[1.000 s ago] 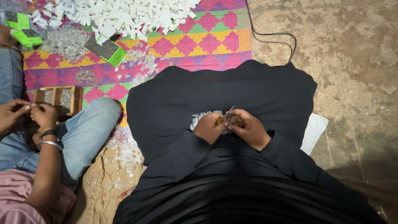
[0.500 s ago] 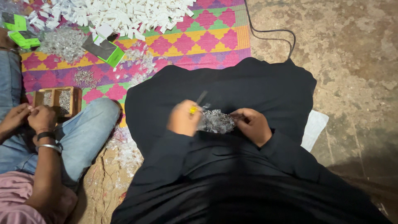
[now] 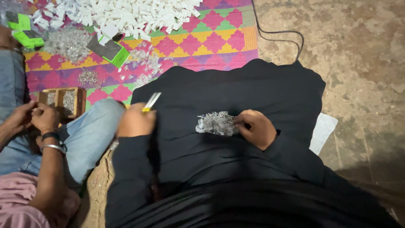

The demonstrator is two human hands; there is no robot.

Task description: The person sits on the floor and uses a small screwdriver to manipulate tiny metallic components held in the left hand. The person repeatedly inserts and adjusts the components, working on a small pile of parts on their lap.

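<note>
The person's left hand (image 3: pixel 135 121) is curled shut around a thin silver tool with a yellow bit (image 3: pixel 150 102), and the tool sticks up out of the fist. The right hand (image 3: pixel 255 127) sits well apart from it, fingers bent and touching the edge of a little heap of shiny metal bits (image 3: pixel 216 123). That heap lies on the black cloth (image 3: pixel 236 88) spread over the person's lap, about in the middle. Past the lap is a bright mat (image 3: pixel 211 44) with pink, yellow and green diamonds. A big pile of small white pieces (image 3: pixel 135 14) lies at the far end of it, with a green and black box (image 3: pixel 110 50) just beside. On the left sits another person in blue jeans (image 3: pixel 80 135), both hands (image 3: pixel 31 118) close together near a small wooden tray (image 3: pixel 63 100). A black cord (image 3: pixel 278 31) runs over the stone floor (image 3: pixel 363 63).
</note>
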